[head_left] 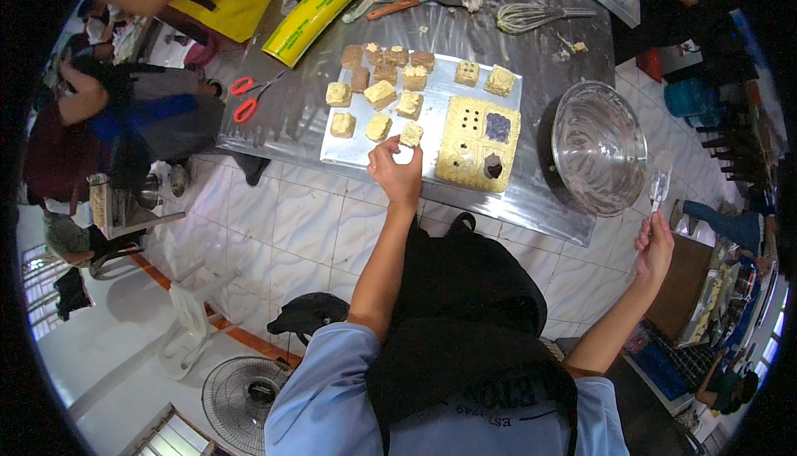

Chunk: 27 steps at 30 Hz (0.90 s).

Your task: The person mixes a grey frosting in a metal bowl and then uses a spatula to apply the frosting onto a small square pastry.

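Between its fingertips my left hand pinches a small frosted cake cube, at the front edge of a silver tray. Several more cake cubes with yellow or brown frosting stand on the tray, such as a yellow one at its left. A larger rectangular yellow cake, decorated in panels, lies on the tray's right part. My right hand is raised off to the right and holds a spatula with frosting smears on it, near the rim of a glass bowl.
Red-handled scissors lie left of the tray, near a yellow cling wrap box. A wooden-handled tool and a whisk lie behind it on the metal table. Other people's arms reach in at both far corners.
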{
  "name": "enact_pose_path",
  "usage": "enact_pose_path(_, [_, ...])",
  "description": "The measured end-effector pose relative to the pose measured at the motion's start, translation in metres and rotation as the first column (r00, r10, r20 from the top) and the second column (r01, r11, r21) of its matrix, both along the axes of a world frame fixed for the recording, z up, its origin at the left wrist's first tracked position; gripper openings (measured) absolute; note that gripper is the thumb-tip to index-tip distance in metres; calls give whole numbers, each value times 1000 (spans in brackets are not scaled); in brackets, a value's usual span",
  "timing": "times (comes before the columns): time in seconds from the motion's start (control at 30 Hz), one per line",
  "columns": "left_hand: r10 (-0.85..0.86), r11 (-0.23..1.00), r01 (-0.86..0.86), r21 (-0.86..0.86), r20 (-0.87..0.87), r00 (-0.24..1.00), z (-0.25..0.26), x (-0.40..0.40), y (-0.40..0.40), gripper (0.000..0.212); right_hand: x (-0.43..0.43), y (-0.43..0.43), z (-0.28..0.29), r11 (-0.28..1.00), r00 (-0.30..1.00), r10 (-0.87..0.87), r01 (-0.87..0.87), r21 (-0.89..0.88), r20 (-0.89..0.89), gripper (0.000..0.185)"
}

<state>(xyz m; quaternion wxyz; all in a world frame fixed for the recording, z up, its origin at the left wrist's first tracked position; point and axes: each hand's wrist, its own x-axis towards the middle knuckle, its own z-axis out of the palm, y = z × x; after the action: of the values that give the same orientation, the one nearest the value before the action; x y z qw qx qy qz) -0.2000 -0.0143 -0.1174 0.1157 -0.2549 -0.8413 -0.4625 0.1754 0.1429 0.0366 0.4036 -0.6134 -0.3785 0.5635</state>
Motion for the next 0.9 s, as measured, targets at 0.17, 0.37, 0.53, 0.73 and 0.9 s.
enact_pose_path(0.17, [-2, 1000, 2, 3, 1, 1000, -2, 0, -1, 30, -3, -2, 1, 1000, 1000, -18, 18, 3, 12, 35])
enact_pose_path(0.37, [3, 1000, -3, 2, -52, 999, -3, 2, -6, 34, -4, -3, 2, 1000, 1000, 9, -9, 15, 9, 35])
enact_pose_path(0.53, [45, 998, -46, -36, -31, 999, -4, 8, -14, 36, -7, -3, 2, 999, 999, 36, -36, -9, -6, 34])
enact_pose_path(0.73, [30, 999, -30, -20, 20, 999, -4, 16, -23, 37, -8, -3, 3, 999, 999, 38, -39, -14, -12, 21])
enact_pose_path(0.9, [-31, 999, 34, -37, 72, 997, -3, 21, -27, 37, -6, -2, 0, 1000, 1000, 15, -15, 22, -4, 18])
